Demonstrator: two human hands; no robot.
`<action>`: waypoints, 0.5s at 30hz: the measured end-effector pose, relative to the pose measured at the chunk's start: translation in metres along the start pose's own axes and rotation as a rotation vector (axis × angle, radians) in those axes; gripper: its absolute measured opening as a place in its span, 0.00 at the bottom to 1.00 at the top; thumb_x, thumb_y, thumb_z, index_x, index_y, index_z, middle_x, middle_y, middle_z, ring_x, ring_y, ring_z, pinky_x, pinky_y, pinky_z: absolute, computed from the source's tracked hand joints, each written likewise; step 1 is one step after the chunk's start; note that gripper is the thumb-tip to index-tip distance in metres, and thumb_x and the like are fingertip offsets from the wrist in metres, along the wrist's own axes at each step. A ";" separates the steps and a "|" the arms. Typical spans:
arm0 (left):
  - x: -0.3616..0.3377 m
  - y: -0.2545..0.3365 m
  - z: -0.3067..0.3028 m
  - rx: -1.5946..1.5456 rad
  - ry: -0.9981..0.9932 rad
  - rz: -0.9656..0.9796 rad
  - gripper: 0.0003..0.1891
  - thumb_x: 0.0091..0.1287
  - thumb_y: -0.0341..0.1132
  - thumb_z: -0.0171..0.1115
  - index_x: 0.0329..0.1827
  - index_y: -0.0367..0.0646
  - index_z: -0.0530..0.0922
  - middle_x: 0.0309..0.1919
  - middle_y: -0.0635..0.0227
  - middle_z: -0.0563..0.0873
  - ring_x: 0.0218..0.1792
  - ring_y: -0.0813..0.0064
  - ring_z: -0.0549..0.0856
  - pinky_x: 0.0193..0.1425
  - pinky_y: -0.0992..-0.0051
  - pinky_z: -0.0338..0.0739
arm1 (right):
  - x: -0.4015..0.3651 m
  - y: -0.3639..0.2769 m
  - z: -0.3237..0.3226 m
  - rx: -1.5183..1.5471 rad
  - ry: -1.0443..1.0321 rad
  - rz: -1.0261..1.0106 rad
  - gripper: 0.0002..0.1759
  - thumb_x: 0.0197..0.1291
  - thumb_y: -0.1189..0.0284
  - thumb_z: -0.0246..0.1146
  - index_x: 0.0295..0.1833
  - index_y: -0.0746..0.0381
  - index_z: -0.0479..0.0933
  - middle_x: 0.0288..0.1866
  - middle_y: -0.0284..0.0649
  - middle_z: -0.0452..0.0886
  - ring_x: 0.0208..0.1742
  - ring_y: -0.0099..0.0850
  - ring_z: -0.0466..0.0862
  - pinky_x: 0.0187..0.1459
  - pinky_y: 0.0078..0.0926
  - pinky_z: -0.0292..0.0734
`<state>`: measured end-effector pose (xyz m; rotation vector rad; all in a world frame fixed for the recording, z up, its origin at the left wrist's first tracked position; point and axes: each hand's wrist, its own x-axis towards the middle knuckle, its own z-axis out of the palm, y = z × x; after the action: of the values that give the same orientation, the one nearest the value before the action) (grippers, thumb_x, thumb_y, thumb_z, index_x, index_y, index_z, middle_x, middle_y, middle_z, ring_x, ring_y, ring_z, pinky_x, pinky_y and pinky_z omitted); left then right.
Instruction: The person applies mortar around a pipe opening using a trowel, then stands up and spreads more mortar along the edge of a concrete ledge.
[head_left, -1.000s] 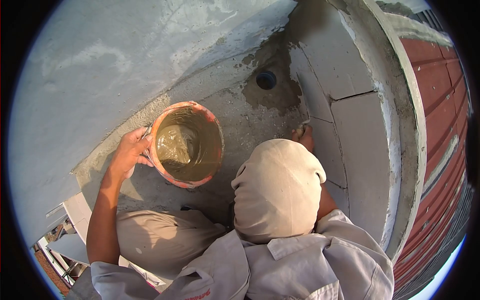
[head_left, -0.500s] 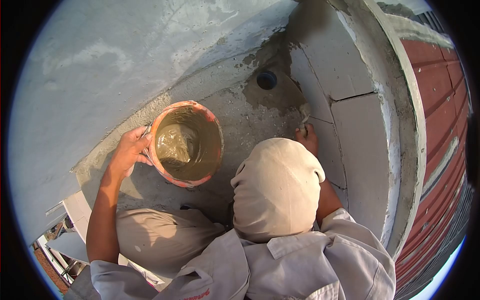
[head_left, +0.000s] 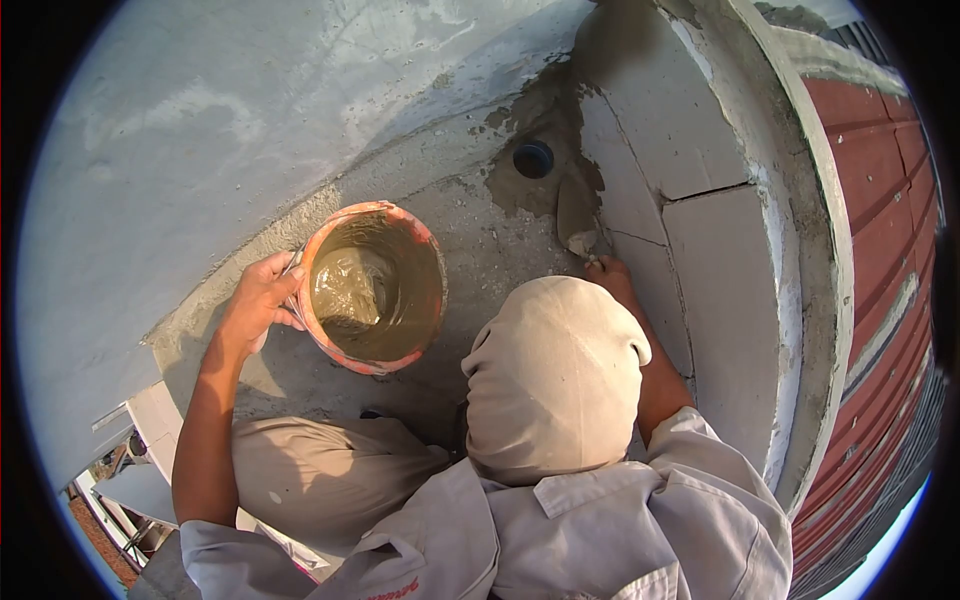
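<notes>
My left hand (head_left: 258, 303) is closed on the rim and wire handle of an orange bucket (head_left: 436, 245), which leans with its mouth toward me. Wet grey-brown mortar (head_left: 347, 285) lies inside and coats the wall. At the right, my right hand (head_left: 611, 274) is closed around a trowel (head_left: 577, 212), its fingers partly hidden. The trowel's blade rests on or just over the damp mortar patch (head_left: 512, 192) on the floor. A round dark pipe opening (head_left: 533, 159) sits in that patch, a little beyond the blade.
A grey plastered wall (head_left: 220, 130) rises at the left. Light block walling (head_left: 722, 290) with cracked joints runs along the right, and red corrugated roofing (head_left: 880, 190) lies beyond it. A rounded beige cloth-covered shape (head_left: 555, 375) and a bent trousered leg (head_left: 320, 475) fill the near side.
My right hand has shifted slightly left, and the trowel blade has swung into view over the damp patch below the pipe opening. The left hand and the bucket have stayed put.
</notes>
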<state>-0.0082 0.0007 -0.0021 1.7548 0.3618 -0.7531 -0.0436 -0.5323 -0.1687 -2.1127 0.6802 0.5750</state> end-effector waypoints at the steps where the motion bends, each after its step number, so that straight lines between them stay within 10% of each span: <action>1: -0.001 0.001 0.000 0.000 -0.002 0.000 0.14 0.81 0.41 0.59 0.54 0.38 0.81 0.39 0.69 0.85 0.33 0.82 0.84 0.32 0.77 0.86 | 0.002 0.001 0.000 -0.032 -0.017 -0.021 0.18 0.69 0.65 0.64 0.50 0.71 0.82 0.43 0.60 0.87 0.44 0.54 0.87 0.47 0.48 0.78; 15: 0.001 0.001 0.000 0.009 -0.011 -0.006 0.14 0.81 0.43 0.60 0.54 0.39 0.82 0.39 0.70 0.85 0.33 0.83 0.84 0.32 0.78 0.85 | -0.010 0.026 0.013 0.005 -0.043 -0.241 0.20 0.69 0.63 0.64 0.48 0.73 0.82 0.41 0.63 0.85 0.41 0.48 0.87 0.48 0.46 0.79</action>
<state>-0.0069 -0.0002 -0.0021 1.7577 0.3567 -0.7698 -0.0698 -0.5325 -0.1850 -2.1323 0.3943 0.4831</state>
